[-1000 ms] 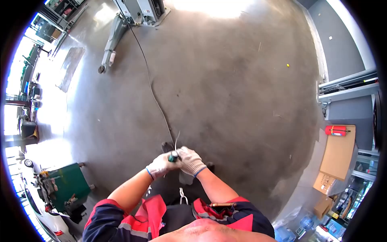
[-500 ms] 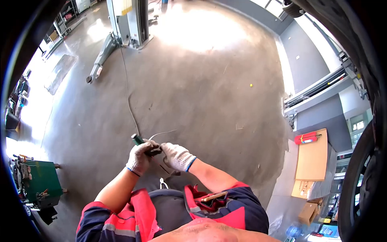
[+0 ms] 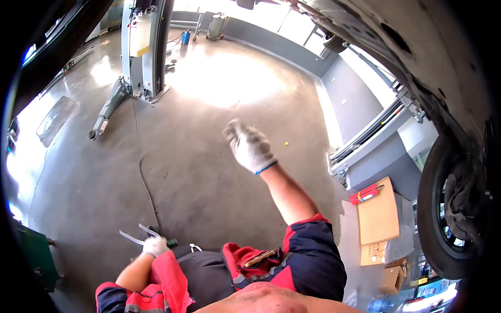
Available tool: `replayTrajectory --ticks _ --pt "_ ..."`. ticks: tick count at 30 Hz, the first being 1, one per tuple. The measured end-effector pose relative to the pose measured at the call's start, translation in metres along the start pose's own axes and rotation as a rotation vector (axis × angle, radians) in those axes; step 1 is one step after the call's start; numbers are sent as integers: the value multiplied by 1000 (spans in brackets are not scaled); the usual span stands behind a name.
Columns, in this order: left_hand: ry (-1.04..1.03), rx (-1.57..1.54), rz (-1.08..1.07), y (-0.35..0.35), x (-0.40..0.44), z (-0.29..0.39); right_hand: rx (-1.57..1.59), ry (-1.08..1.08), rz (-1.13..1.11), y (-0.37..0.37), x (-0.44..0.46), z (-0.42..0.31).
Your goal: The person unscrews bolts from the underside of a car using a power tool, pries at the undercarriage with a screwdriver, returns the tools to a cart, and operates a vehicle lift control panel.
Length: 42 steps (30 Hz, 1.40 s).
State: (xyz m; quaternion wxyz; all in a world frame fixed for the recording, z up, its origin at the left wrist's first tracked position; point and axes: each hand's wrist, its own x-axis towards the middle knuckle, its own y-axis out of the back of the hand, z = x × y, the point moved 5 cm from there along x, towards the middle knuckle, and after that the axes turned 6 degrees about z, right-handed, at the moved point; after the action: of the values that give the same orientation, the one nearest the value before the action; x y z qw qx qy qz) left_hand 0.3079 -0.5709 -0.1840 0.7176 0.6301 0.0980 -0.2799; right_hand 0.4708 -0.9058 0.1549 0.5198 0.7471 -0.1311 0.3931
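Observation:
My left hand [image 3: 154,245], in a whitish knit glove, is low on the left near my body. It is closed around a dark tool with a green end [image 3: 171,243]. Two pale narrow strips [image 3: 131,238] stick out to the left of that hand; whether they are held or part of the tool I cannot tell. My right hand [image 3: 251,148], gloved in white with a blue cuff edge and dirty fingertips, reaches forward over the floor. Its fingers are stretched out and slightly blurred, with nothing visible in them.
A dark cable [image 3: 140,167] runs along the floor from the lift post [image 3: 151,52] toward my left hand. The raised car's underside and wheel [image 3: 443,208] are at the right. A red cylinder [image 3: 365,194] lies on cardboard [image 3: 377,221]. A green cabinet [image 3: 36,255] stands left.
My hands were together in front of my chest and are now apart. The right has moved forward and up; the left, with the green-ended tool, has dropped lower left. The view has tilted up.

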Motion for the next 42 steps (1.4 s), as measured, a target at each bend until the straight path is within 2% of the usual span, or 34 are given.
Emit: replayTrajectory --ticks 1,2,3,4,5,6,7,9,10,12,13,14,15,18,21,22,25,26,29,42 --pt "105 -29 12 -121 39 -45 94 17 142 15 17 7" --pt "105 -287 46 -149 14 -49 15 -101 90 45 42 -4" --pt "103 -544 77 -155 -4 -55 -82 -177 75 68 64 -11" --pt "123 -575 50 -150 -1 -61 -68 -149 136 84 89 -13" --pt "143 -608 21 -147 4 -66 -80 -225 113 103 110 -19" --pt "164 -644 -13 -148 9 -69 4 -95 277 108 131 -9" --pt "187 -682 -50 -150 12 -69 -71 -55 347 125 154 -16" --pt "205 -724 -1 -162 23 -73 144 -158 341 138 200 -1" --pt "216 -744 24 -173 31 -75 227 -251 345 157 219 -25" --pt "266 -781 71 -197 48 -82 131 59 563 180 252 -41" --pt "293 -800 90 -206 55 -86 142 -4 572 191 263 -51" --pt "313 -726 -109 -209 56 -87 86 44 646 200 263 -71" --pt "291 -689 -133 -207 56 -86 28 92 720 206 260 -87" --pt "179 -590 -55 -187 60 -82 169 77 748 216 279 -76" --pt "120 -504 -27 -162 56 -74 78 77 794 214 294 -66" --pt "107 -478 -21 -154 57 -71 -20 269 853 220 297 -70" --pt "61 -400 -16 -135 54 -62 -214 322 864 224 279 -74" --pt "51 -379 -11 -130 55 -60 -222 406 891 228 283 -77" --pt "31 -343 -4 -121 51 -54 -307 459 817 232 284 -77" --pt "52 -379 5 -137 43 -56 -365 220 918 238 290 -82"
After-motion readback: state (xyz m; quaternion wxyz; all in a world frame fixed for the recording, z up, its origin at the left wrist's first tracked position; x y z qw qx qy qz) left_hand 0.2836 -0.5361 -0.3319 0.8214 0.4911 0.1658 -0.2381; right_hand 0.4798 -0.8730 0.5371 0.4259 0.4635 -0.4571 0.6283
